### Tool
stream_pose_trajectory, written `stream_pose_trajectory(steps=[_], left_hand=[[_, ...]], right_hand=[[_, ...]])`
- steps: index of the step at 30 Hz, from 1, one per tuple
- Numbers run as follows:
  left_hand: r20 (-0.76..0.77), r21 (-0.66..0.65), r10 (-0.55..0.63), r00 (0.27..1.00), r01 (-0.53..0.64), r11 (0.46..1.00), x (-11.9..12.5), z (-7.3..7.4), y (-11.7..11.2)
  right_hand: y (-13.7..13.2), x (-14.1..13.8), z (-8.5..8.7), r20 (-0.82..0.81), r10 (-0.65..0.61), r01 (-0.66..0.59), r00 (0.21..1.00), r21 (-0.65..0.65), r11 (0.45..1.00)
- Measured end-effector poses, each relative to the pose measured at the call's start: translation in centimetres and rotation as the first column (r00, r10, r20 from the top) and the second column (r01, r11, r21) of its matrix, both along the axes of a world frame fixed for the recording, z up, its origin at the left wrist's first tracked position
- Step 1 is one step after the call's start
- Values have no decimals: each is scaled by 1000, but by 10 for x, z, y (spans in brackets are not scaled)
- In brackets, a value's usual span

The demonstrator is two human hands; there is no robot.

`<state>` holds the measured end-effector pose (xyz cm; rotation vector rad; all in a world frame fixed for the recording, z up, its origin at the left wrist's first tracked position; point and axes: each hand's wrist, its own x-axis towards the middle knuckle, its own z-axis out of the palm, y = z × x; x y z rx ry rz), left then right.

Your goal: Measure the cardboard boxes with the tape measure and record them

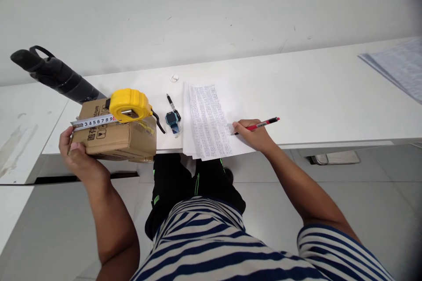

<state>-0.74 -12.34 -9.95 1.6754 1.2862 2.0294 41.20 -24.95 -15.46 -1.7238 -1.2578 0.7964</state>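
Observation:
My left hand point(76, 154) is closed on the left end of a brown cardboard box point(110, 138) at the desk's front edge. A yellow tape measure point(129, 104) rests on the box, its blade point(94, 122) drawn out across the top to the left end, by my fingertips. In my right hand point(252, 134) is a red and black pen point(263, 124), its tip down at the right edge of a stack of paper sheets point(209, 123) covered with dense handwriting. The pen's tip is partly hidden by my fingers.
A dark bottle point(62, 77) stands behind the box. Between box and papers lie a black pen point(170, 102), a blue watch-like gadget point(172, 119) and a small white round thing point(174, 78). More written sheets point(395, 66) lie far right on the white desk point(313, 101).

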Motion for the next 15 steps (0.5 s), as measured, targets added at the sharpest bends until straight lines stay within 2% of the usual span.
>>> stream_pose_trajectory(steps=[8,10,12,13,15], left_hand=[[-15,-45,26,1000,-27,999,0,-1,-2],[-20,-89,70,997,-72,993,0,0,-6],[-20,-152,114,993,-116,982,0,3,-11],[-20,-180,128,992,-130,975,0,4,-14],[-19,-221,129,991,-130,966,0,7,-20]], right_hand=[[0,-1,-1,41,-33,34,999,-12,999],[0,-1,-5,156,-136,131,978,43,990],[1,2,-11,337,-260,224,905,143,964],[3,4,-14,438,-281,227,854,172,959],[10,6,-15,609,-212,189,765,103,977]])
